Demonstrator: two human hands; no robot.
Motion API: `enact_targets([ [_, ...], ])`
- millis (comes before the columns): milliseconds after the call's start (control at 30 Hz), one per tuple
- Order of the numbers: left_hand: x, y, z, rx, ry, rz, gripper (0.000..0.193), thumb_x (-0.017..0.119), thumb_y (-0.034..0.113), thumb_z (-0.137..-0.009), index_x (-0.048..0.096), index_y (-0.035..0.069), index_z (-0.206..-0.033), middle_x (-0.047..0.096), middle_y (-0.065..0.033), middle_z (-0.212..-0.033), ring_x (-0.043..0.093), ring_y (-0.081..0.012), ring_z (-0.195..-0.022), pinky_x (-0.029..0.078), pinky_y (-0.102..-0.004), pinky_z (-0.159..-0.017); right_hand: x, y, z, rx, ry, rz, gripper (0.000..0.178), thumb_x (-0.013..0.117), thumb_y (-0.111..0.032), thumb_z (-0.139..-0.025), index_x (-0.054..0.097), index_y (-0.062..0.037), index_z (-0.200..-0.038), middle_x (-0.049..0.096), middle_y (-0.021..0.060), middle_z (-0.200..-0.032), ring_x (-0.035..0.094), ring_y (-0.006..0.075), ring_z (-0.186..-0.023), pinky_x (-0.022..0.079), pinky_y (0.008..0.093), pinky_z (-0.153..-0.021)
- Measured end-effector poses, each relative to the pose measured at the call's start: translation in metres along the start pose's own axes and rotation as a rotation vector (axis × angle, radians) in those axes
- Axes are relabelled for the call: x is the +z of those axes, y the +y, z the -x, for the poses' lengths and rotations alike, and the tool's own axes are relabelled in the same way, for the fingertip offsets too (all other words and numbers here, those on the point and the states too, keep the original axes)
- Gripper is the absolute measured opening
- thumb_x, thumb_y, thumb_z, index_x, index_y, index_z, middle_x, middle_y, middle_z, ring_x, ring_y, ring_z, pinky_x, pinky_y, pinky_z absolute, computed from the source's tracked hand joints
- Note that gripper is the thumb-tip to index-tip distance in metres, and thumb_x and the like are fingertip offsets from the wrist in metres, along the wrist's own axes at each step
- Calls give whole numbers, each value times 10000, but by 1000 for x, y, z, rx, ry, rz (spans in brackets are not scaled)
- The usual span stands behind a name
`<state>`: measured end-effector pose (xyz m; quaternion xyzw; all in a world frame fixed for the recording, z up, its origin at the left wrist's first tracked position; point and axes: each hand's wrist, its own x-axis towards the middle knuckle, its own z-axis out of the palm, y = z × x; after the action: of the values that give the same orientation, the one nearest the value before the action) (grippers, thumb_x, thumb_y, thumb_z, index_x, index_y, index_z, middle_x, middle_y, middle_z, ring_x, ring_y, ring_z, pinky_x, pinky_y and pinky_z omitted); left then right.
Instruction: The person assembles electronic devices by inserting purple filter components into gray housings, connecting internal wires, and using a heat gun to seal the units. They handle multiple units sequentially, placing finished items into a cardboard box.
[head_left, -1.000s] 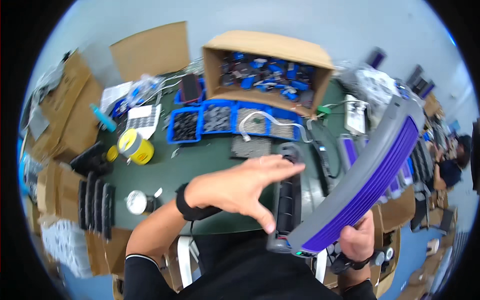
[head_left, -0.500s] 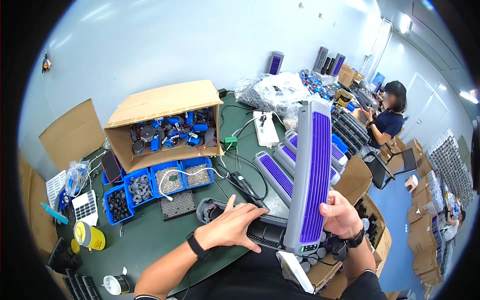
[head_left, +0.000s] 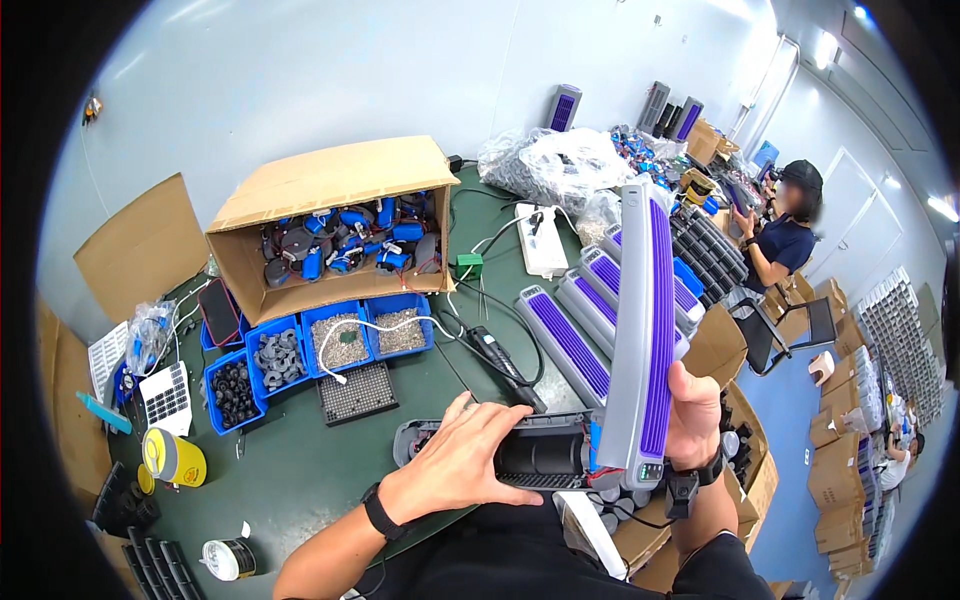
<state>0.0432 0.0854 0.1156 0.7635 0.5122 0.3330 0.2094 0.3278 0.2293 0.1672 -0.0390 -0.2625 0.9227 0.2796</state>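
Note:
My right hand point(head_left: 693, 418) grips a long grey cover point(head_left: 628, 345) with a purple slatted face. The cover stands nearly upright, its small lit indicator panel at the lower end. Beneath it lies an open grey housing point(head_left: 545, 455) with a black interior; a blue part and red wires show at its right end, by the cover's foot. My left hand point(head_left: 455, 458) spans the housing, thumb on the near edge and fingers across the far one. Just beyond lies a black electric screwdriver point(head_left: 500, 367) with a cord.
Blue bins point(head_left: 283, 362) of small parts stand before a cardboard box point(head_left: 330, 170) of blue-wrapped components. A black perforated tray point(head_left: 357, 394) sits nearby. Finished-looking purple-and-grey units point(head_left: 563, 345) lie to the right, near a white power strip point(head_left: 541, 243). A co-worker point(head_left: 785, 235) stands farther right.
The cover has shifted right and turned more edge-on, showing more of the housing's inside, with a blue part and red wires. My left hand stays on the housing.

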Motion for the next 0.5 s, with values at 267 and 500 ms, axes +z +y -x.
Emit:
enact_targets([
  [267, -2, 0, 0, -94, 85, -8, 1081, 957, 596, -659, 549, -20, -1448, 650, -197, -1260, 626, -385, -1177, 359, -569, -1184, 39, -13, -32, -29, 122, 197, 488, 626, -246, -1078, 544, 32, -1471, 711, 214, -1337, 728, 335, -1197, 578, 504, -1061],
  [500, -19, -20, 20, -458, 670, 24, 1056, 976, 557, -672, 536, -111, -1361, 679, -256, -1159, 678, -356, -1069, 536, -474, -953, 118, 10, -177, -32, 25, 650, 333, 681, -300, -1067, 697, -31, -1263, 777, 101, -1196, 760, 205, -1086, 608, 439, -969],
])
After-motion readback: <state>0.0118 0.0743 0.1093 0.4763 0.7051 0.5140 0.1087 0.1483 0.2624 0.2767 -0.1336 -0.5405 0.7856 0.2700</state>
